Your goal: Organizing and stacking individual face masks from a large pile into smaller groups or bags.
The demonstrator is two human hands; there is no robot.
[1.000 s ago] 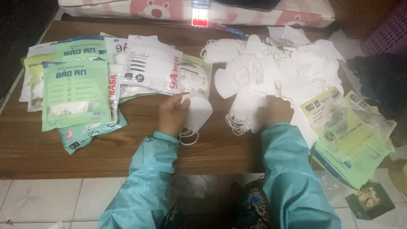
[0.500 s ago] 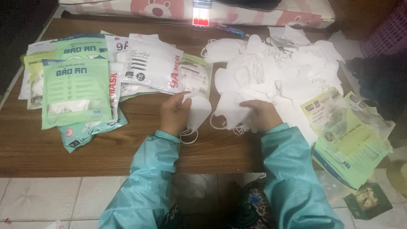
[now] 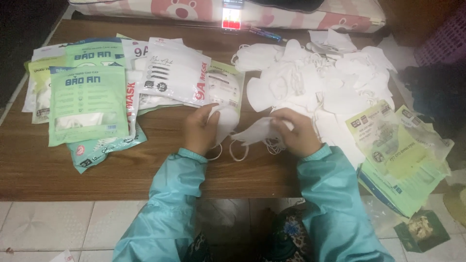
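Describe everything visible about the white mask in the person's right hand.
The white face mask is folded flat, of soft, cloth-like material, lying roughly level just above the wooden table. The right hand pinches its right end; its left tip reaches the mask held in the left hand. Thin white ear loops hang beneath it onto the table.

Illumination is dim and cool, with a bluish cast over the whole scene. The brightest area is the pile of white masks (image 3: 310, 82), which reads slightly washed out, with little surface detail. A small glowing screen (image 3: 232, 14) at the far edge is overexposed. The wooden table (image 3: 73, 179) shows a faint sheen but no hard glare. Shadows are soft and weak; the upper left and upper right corners fall into near darkness. Overall sharpness is modest, with grain and compression softness. Both hands appear slightly blurred. Edge distortion is mild.
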